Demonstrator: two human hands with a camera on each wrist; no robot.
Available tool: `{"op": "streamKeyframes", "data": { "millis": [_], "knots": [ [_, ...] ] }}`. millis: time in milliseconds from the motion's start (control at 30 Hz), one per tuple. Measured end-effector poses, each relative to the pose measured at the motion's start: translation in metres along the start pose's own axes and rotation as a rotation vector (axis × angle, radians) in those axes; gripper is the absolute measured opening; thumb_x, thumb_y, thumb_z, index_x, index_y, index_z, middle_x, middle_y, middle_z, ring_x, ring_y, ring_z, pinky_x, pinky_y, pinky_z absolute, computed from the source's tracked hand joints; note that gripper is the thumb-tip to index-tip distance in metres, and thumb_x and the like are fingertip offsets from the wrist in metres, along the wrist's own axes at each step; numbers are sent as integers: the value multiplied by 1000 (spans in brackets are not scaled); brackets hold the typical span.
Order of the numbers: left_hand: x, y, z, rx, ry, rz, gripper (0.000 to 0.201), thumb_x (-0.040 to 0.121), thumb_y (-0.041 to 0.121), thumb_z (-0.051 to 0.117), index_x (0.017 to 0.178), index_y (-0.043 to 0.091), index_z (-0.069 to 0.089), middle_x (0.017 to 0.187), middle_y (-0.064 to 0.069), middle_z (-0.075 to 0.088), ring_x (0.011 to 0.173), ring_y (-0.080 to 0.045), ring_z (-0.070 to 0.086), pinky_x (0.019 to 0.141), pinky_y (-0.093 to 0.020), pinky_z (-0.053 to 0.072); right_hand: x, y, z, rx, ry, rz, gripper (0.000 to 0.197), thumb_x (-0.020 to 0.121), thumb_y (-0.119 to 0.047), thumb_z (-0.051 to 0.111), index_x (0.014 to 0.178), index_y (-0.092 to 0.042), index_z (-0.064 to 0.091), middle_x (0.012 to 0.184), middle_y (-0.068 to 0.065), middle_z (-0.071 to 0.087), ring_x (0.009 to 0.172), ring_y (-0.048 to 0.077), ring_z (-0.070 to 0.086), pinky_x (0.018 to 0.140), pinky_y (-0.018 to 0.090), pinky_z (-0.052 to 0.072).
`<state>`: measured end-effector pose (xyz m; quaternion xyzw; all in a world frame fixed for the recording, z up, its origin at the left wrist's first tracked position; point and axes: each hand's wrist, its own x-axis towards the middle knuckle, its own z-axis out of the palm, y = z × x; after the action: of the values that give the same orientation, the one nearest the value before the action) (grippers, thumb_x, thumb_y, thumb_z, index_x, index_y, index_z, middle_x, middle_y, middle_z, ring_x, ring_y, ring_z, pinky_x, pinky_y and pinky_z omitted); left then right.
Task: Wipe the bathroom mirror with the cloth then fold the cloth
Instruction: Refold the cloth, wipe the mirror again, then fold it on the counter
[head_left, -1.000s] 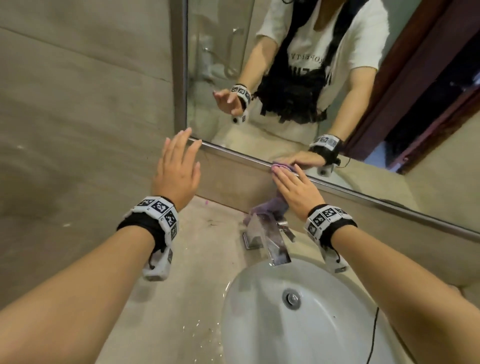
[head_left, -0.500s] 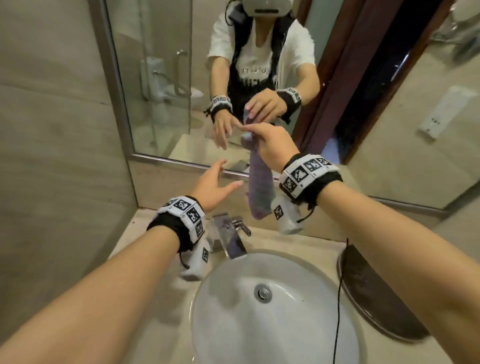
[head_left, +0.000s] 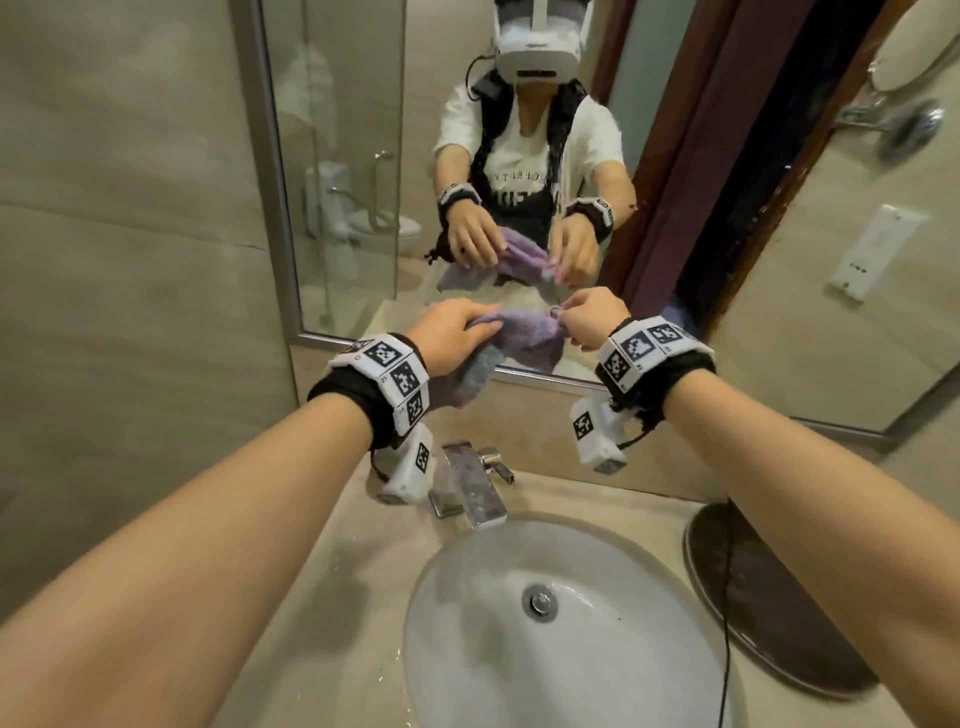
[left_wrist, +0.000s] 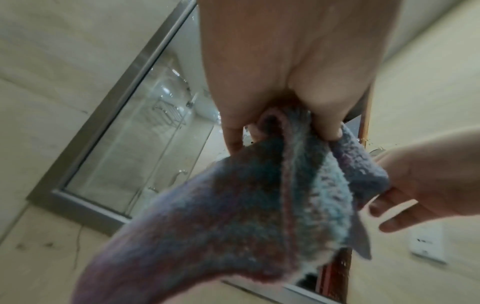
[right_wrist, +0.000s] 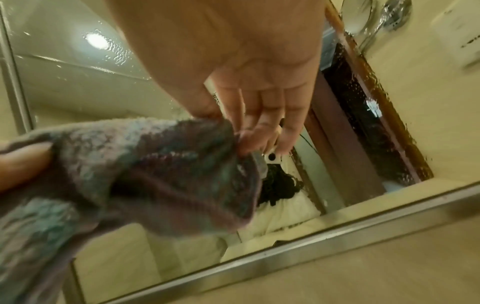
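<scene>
A fluffy purple-and-teal cloth hangs in the air between both hands, just in front of the lower edge of the mirror. My left hand grips its left part, thumb and fingers curled over the fabric. My right hand pinches the cloth's right corner between thumb and forefinger, the other fingers extended. A loose end droops below my left wrist. Water drops speckle the mirror glass. The mirror reflects the person and the cloth.
Below the hands a chrome faucet stands behind a white round basin set in a beige counter. A dark oval tray lies at the right, with a thin black cable across it. A tiled wall fills the left.
My right hand lifted the cloth from behind the faucet up in front of the mirror. My left hand, open before, now grips the cloth's left part, which is spread between both hands.
</scene>
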<state>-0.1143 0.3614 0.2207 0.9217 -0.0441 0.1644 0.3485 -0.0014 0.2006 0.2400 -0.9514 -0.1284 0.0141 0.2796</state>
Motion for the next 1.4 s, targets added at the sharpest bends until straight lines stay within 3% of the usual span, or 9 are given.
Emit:
{"op": "streamKeyframes", "data": {
  "millis": [133,233,367,600,800,933,1067,1300,1400],
  "knots": [
    [0,8,-12,64,11,42,33,100,19,40,124,3,57,130,-13,56,120,-24,50,94,-23,32,-15,-14,7,35,83,-285,38,92,-46,44,111,-20,64,112,15,60,110,23,53,94,31,40],
    [1,8,-21,56,36,36,31,100,19,39,111,3,64,113,-16,65,107,-29,57,84,-28,37,-32,-27,18,358,-212,-385,38,95,-31,51,124,-6,55,111,8,59,104,13,53,86,23,42],
    [1,-1,-30,-56,87,12,31,100,20,39,102,6,67,100,-6,66,92,-17,57,79,-25,40,-34,-27,35,271,-458,-352,62,82,-38,68,133,-9,49,125,10,60,114,22,58,102,40,45],
    [1,-13,-37,-195,163,-4,30,98,19,45,95,-1,67,85,-5,61,80,-12,52,70,-23,41,-41,-26,34,577,-604,-218,19,95,-9,49,105,1,62,83,3,67,73,12,65,71,20,54],
    [12,-20,-28,-337,135,-65,29,96,20,50,82,-1,64,73,-1,54,71,-9,44,59,-17,34,-32,-17,-22,630,-379,-315,23,94,-8,52,76,-15,63,62,-10,63,60,2,59,61,13,47],
    [27,-3,-13,-386,169,-54,26,94,16,53,70,20,61,49,20,51,48,11,42,53,-9,34,-30,-14,-45,533,-128,-440,13,91,-11,58,80,-8,65,76,6,56,75,16,50,69,27,38],
    [58,20,-14,-226,347,7,16,88,20,63,90,8,72,78,-9,64,64,-4,49,67,-26,40,-23,-16,-59,-103,566,-453,16,86,-25,63,93,-15,73,96,11,59,94,26,51,80,35,41],
    [121,73,-24,202,634,105,18,84,28,62,98,20,70,117,-4,56,112,-25,45,92,-35,38,14,-35,-84,274,836,-364,30,89,-11,50,117,-13,61,114,8,64,107,26,58,90,29,41],
    [131,74,-29,331,745,104,28,81,23,63,108,17,60,129,-6,47,120,-27,40,98,-35,33,36,-37,-70,-116,832,-526,59,89,-23,52,144,-13,33,137,14,45,127,30,41,112,40,27]
  ]
}}
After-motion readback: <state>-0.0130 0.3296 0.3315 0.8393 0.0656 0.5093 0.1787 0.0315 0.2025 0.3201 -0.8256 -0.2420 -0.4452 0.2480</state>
